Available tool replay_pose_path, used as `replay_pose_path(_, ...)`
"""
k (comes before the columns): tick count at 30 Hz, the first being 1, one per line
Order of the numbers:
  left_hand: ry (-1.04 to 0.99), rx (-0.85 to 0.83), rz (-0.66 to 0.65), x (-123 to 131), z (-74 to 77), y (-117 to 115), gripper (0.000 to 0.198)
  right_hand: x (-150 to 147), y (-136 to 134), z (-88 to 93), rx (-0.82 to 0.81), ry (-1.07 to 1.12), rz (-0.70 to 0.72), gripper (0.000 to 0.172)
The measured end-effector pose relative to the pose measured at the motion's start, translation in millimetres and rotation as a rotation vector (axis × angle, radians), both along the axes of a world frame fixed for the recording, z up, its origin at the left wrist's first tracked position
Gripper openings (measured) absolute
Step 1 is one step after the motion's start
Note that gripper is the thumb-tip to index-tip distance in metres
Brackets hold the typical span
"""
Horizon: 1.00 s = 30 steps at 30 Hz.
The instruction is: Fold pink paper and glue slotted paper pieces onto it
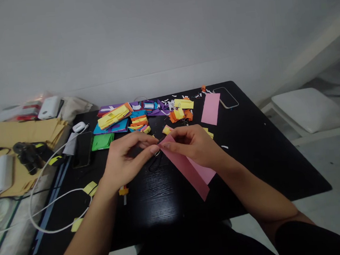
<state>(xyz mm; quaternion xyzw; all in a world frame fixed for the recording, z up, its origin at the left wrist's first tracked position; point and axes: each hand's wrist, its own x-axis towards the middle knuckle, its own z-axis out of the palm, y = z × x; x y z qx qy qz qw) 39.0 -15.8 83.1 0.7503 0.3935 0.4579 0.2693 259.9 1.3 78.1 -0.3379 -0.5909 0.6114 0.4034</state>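
Over the middle of the black table [265, 163], the right hand [193, 144] pinches a folded pink paper [187, 169] by its far end, seemingly to steady it, while the left hand [125, 157] curls beside that end, its grip unclear.

Both arms reach forward from the lower edge of the view, and they come together near its middle. The left forearm [92, 229] rises toward the right, bare up to the wrist. The left hand [125, 157] is turned inward; its thumb [145, 154] is stretched out, and the index finger [135, 137] arches above it. Their tips are near each other, but whether they press together I cannot tell. The right forearm [255, 187] goes up toward the left, with a black sleeve [311, 240] around the upper arm. The right hand [195, 145] makes a pinch, its thumb [174, 146] straight and its index finger [180, 130] bent. Both thumbs point toward each other.
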Motion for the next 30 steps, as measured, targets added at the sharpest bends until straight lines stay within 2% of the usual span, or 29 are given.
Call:
replay_pose_path(5, 0.137, 0.027, 0.018, 3.7, 2.5, -2.7, 0.014, 1.8, 2.9, -2.6, 0.071, -0.047, -0.030, 0.030)
replay_pose_path(11, 0.160, 0.053, 0.043, 4.1, 2.2, -3.8, 0.013, 5.9, 5.0, 1.7, 0.149, -0.076, -0.053, 0.030)
replay_pose_path(15, 0.141, 0.065, 0.052, 4.7, 1.4, -4.0, 0.011, 3.2, 3.6, 1.6, 0.117, -0.053, -0.089, 0.040)
replay_pose_path(18, 0.111, 0.034, 0.087, 3.6, -0.2, -3.3, 0.012, 2.7, 3.1, 0.9, 0.103, -0.071, -0.065, 0.051)
replay_pose_path(21, 0.068, 0.001, 0.128, 2.1, -2.2, -3.1, 0.012, 3.0, 3.8, -0.8, 0.106, -0.077, -0.028, 0.038)
replay_pose_path(24, 0.042, -0.019, 0.140, 1.1, -2.6, -3.7, 0.012, 2.8, 5.3, -3.4, 0.143, -0.072, -0.050, 0.024)
replay_pose_path(30, 0.080, -0.102, 0.081, -2.1, 3.4, -2.2, 0.016, 4.7, 6.2, -5.4, 0.238, -0.165, -0.087, 0.021)
